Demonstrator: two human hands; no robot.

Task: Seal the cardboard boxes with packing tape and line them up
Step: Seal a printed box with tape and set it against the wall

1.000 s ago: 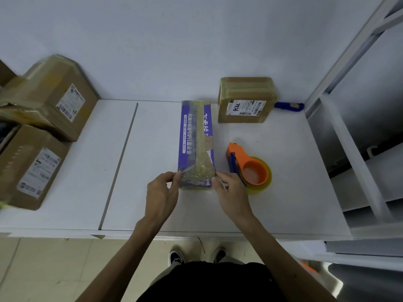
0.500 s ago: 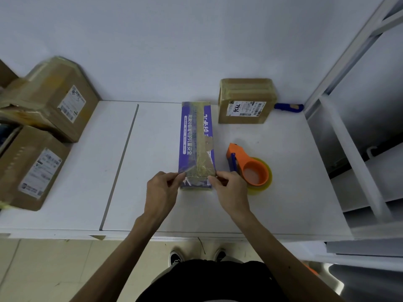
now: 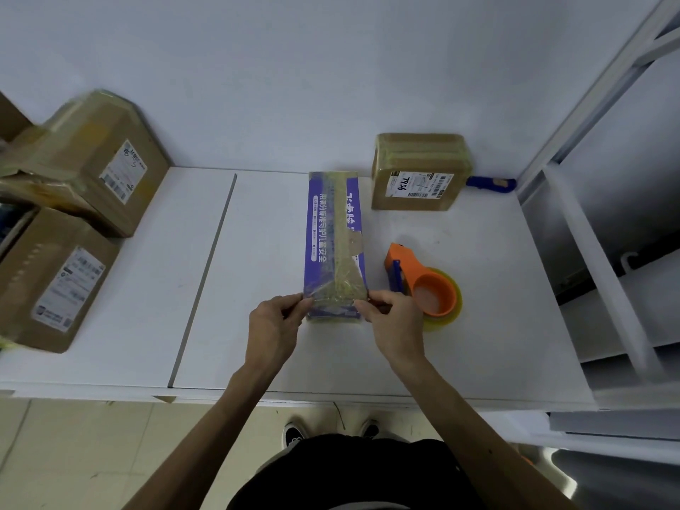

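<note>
A long purple box [image 3: 333, 237] with white print lies lengthwise in the middle of the white table [image 3: 257, 344], a strip of yellowish tape running along its top. My left hand [image 3: 274, 323] pinches its near left corner and my right hand [image 3: 393, 322] pinches its near right corner, fingers curled on the box end. An orange tape dispenser [image 3: 423, 285] with a yellowish roll lies just right of my right hand. A small taped brown box [image 3: 419, 173] with a label stands against the wall behind it.
Two larger brown labelled boxes [image 3: 92, 160] [image 3: 48, 277] sit at the table's left end. A blue-handled tool [image 3: 491, 184] lies by the small box. A white metal shelf frame [image 3: 596, 230] borders the table on the right. A seam [image 3: 206, 274] splits the tabletop.
Both hands have shifted slightly on the near end of the purple box, thumbs and fingers closing in on its corners. The box and dispenser stay put.
</note>
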